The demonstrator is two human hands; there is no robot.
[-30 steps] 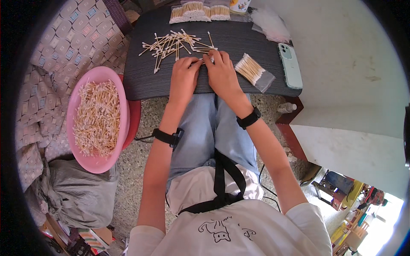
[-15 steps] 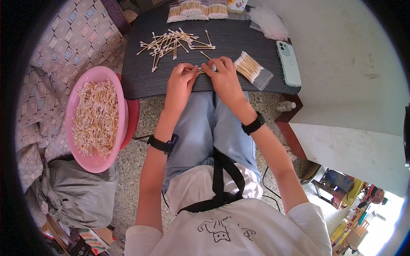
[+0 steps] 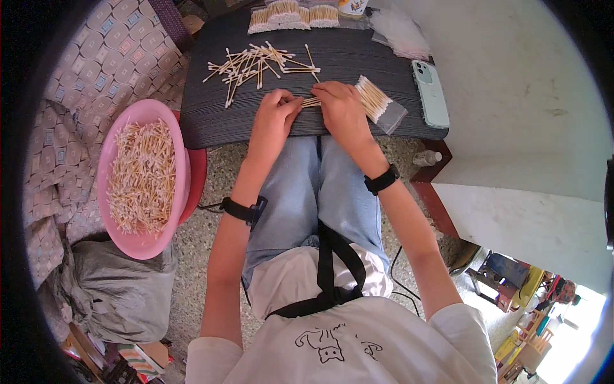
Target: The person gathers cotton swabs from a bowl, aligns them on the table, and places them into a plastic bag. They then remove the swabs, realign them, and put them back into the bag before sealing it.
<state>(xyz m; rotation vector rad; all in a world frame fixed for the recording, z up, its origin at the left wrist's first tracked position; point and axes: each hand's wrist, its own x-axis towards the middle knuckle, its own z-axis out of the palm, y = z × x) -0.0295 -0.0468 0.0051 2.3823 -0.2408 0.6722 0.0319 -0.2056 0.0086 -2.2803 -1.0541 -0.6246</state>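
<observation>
Near the front edge of the dark table (image 3: 217, 125), a small bunch of cotton swabs (image 3: 311, 102) lies sideways between my hands. The fingers of my left hand (image 3: 275, 121) are closed on its left end. My right hand (image 3: 345, 115) closes over the other end, hiding the tips there. Just above my right fingertips, a pile of loose cotton swabs (image 3: 256, 64) spreads across the table. Right beside that hand lies a clear bag filled with cotton swabs (image 3: 374, 99), its flap toward the front edge.
At the table's back stand several filled swab bags (image 3: 291, 16), next to a stack of clear empty bags (image 3: 401, 33). A pale green phone (image 3: 432, 95) lies along the right edge. To the left, a pink basin (image 3: 182, 192) holds many swabs. A bottle (image 3: 427, 158) is near the wall.
My right hand has shifted slightly right, and more of the bunch's sticks now show between the hands. The single loose swab near my right fingertips has changed position.
</observation>
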